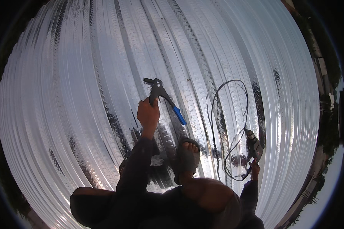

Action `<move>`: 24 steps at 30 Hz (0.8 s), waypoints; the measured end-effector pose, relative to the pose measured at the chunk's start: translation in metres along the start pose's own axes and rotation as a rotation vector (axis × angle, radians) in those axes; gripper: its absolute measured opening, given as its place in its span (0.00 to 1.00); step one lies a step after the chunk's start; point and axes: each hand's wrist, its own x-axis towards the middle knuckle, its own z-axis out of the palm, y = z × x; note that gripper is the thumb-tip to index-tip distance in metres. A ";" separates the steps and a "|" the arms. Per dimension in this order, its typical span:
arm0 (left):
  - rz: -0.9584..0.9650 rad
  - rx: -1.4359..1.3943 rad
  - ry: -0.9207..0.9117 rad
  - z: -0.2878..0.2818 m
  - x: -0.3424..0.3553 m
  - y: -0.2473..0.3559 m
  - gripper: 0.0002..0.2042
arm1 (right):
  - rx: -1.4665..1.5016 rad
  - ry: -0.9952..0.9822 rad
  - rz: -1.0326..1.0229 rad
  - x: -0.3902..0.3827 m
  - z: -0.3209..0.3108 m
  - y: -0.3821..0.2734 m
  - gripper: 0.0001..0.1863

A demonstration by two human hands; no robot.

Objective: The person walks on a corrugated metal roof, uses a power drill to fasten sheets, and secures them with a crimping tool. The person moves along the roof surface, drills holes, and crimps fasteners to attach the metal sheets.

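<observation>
My left hand is wrapped round one handle of a black hand rivet gun. Its other handle, with a blue grip, swings out wide to the right. The rivet gun's nose points left, above the ridged silver sheeting. Over to the right, my right hand is closed at the grip end of a corded power drill, whose chuck points away from me. Its fingers are small and dark here. A black cable loops from the drill across the sheeting.
Corrugated shiny metal roofing spreads all round, with raised ribs running away from me. My sandalled foot stands between my hands, below the blue grip. Beyond the sheeting's right edge are trees and ground.
</observation>
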 end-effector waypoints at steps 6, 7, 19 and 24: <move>0.097 -0.174 0.181 0.027 -0.002 0.027 0.15 | 0.098 0.175 -0.084 0.075 -0.055 0.056 0.29; 0.126 -0.144 0.219 0.026 -0.003 0.018 0.14 | 0.138 0.083 -0.027 0.074 -0.050 0.049 0.27; 0.136 -0.431 0.533 0.014 0.010 0.054 0.06 | 0.411 0.048 0.119 0.021 -0.052 0.019 0.19; 0.193 -0.826 0.177 0.016 0.002 0.127 0.07 | 0.388 0.236 -0.077 -0.020 -0.058 -0.066 0.19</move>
